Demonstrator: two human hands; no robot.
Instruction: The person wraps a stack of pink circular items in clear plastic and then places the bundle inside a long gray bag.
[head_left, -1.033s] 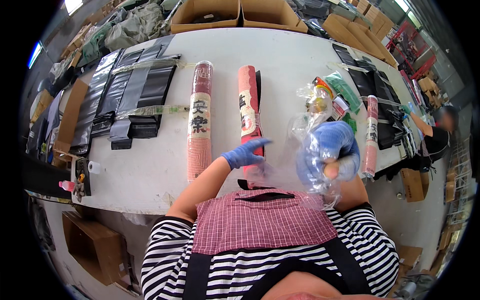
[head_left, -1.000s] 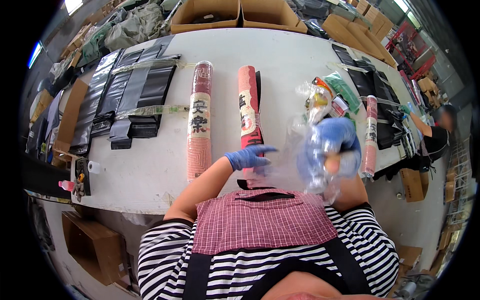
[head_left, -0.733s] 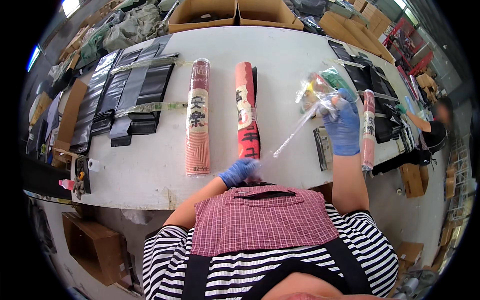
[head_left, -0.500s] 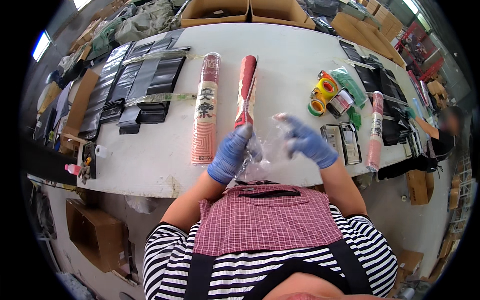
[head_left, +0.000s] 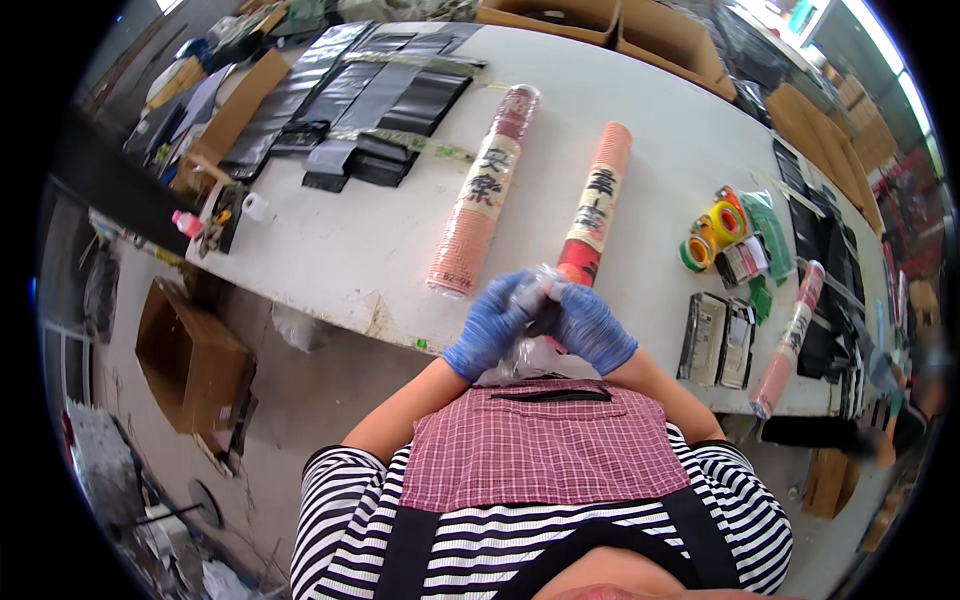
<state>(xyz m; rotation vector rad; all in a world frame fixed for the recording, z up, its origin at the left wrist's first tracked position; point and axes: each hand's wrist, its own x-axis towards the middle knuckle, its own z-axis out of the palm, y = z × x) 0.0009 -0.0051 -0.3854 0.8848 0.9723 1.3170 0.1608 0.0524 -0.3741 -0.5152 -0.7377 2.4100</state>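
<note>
Near the front edge of the table, both my blue-gloved hands meet at the near end of a red and peach patterned roll (head_left: 592,205). The roll points away from me, tilted to the right. My left hand (head_left: 490,328) is closed on bunched clear plastic film (head_left: 522,362). My right hand (head_left: 596,328) is closed beside it, fingertips pinching the gathered film at the roll's near end. Exactly how the film meets the roll is hidden by my fingers. To the left lies a thicker patterned roll (head_left: 488,190), wrapped in clear plastic.
Black plastic sheets (head_left: 390,95) lie at the far left. Tape dispensers (head_left: 715,230), a black open case (head_left: 718,340) and a slim patterned roll (head_left: 788,340) are on the right. Cardboard boxes (head_left: 670,40) stand behind the table. A person's arm (head_left: 885,440) shows at the right.
My right hand, apart with spread fingers before, has come in beside my left and closed on the film. The roll now shows its peach, lettered side. The view has turned.
</note>
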